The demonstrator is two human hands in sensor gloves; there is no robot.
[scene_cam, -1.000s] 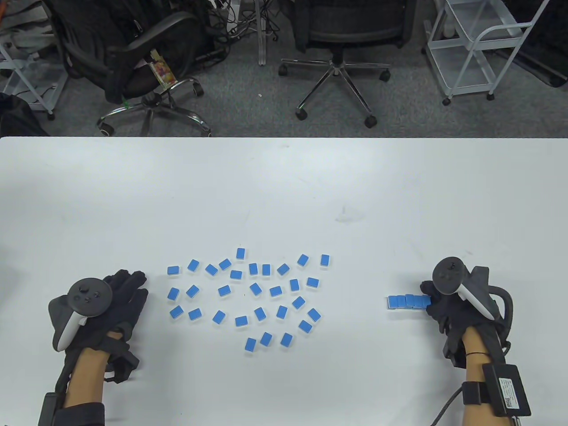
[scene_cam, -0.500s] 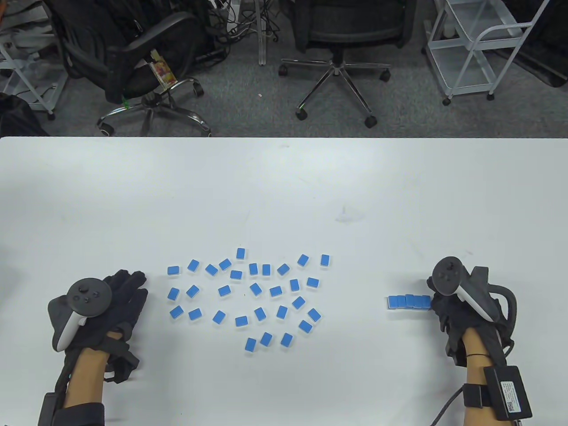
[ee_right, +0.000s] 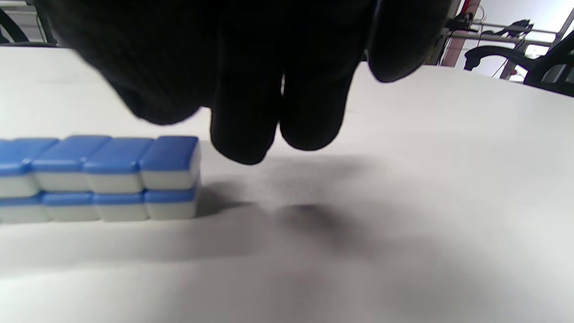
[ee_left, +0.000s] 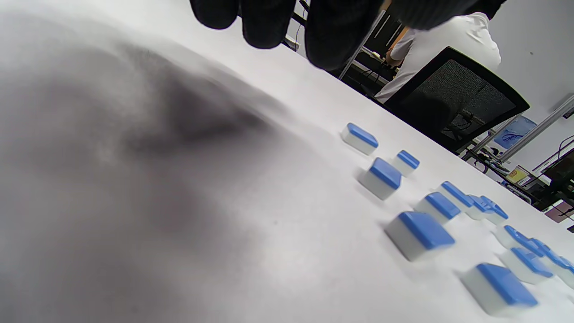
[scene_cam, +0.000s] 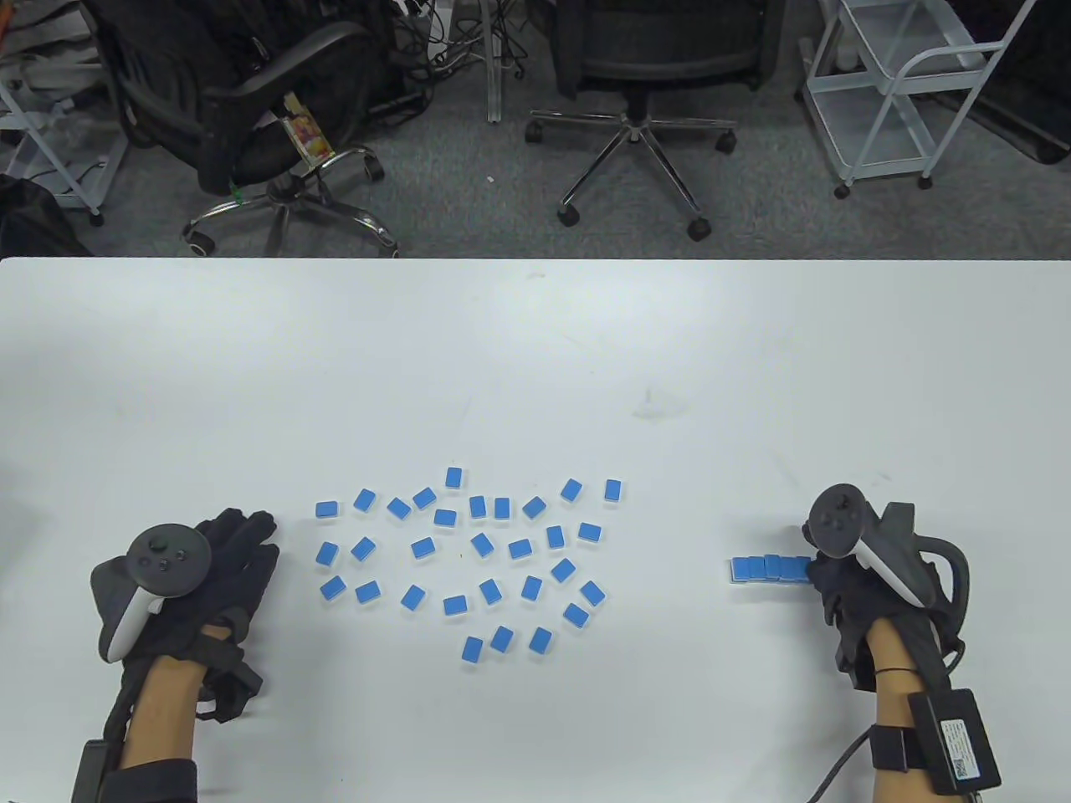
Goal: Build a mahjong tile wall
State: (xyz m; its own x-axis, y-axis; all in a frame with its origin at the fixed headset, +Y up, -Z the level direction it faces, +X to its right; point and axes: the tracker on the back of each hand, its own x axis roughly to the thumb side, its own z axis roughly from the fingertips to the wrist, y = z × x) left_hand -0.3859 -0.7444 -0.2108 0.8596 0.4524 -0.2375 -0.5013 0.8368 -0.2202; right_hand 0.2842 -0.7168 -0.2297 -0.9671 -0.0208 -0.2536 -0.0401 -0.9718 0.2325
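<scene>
My right hand (scene_cam: 837,577) hangs loosely curled and empty beside the tile wall's (scene_cam: 770,569) end, drawn slightly back; my left hand (scene_cam: 222,569) stays flat on the worktop (scene_cam: 535,351).

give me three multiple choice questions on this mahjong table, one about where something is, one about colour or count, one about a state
1. Where is the stacked tile wall?
A. next to the right hand
B. next to the left hand
C. at the table's far edge

2. What colour are the backs of the loose tiles?
A. green
B. blue
C. red

3. How many layers does the wall have at the end seen from the right wrist?
A. one
B. two
C. four

Answers:
1. A: in the table view the wall lies just left of the right hand, far from the left hand.
2. B: every loose tile on the table shows a blue back over a white body.
3. B: the right wrist view shows two rows of tiles, one set on the other.
</scene>
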